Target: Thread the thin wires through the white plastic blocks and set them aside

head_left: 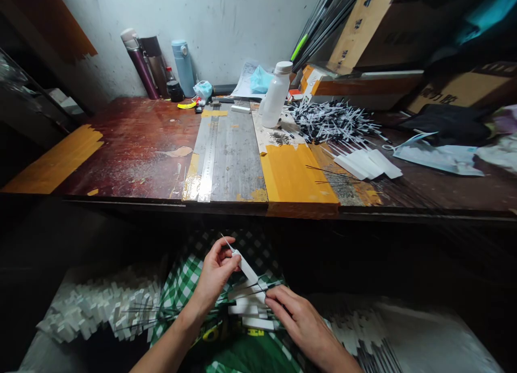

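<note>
Over my lap, my left hand [218, 266] pinches the upper end of a slim white block [247, 268], from which a thin pale stick points up and left. At the block's lower end a thin dark rod [262, 289] comes out, and the fingers of my right hand [298, 312] are closed on it. Several similar white blocks [244, 309] with dark rods lie below on a green-and-white checked apron [188, 279]. My right hand partly hides them.
The worktable [149, 147] carries a steel ruler [208, 163], a white bottle [277, 96], a heap of black-and-white sticks [333, 120] and several white blocks [369, 163]. Piled white pieces [105, 305] lie at my left; rodded pieces [361, 330] lie at my right.
</note>
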The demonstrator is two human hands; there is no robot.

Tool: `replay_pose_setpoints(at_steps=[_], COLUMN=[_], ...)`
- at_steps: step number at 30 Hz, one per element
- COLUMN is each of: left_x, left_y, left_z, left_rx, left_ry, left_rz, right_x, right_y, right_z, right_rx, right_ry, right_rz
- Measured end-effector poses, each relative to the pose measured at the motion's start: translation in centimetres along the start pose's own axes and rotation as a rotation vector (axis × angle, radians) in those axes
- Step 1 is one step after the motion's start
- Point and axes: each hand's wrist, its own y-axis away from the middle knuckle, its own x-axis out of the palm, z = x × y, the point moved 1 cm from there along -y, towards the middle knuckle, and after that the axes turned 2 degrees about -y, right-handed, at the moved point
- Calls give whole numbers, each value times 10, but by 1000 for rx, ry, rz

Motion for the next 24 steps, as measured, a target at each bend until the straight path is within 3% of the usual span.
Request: replay_pose_setpoints(at_steps=[5,15,21,24], left_x=[-4,-22,-21,-19], left_y=[0,-9,-8,-7], left_z=[-2,-2,-1,-2], left_rx=[-46,3,-8,-8], left_ry=[23,87,65,38], left_rz=[27,-69,-60,-54], right_x=[-1,3,6,6], right_y=[1,-3,-1,1], right_z=[-2,-11,-21,-23], right_rx=[61,134,-6,10], right_ry=[-81,155,112,104], right_rz=[102,20,-39,-46])
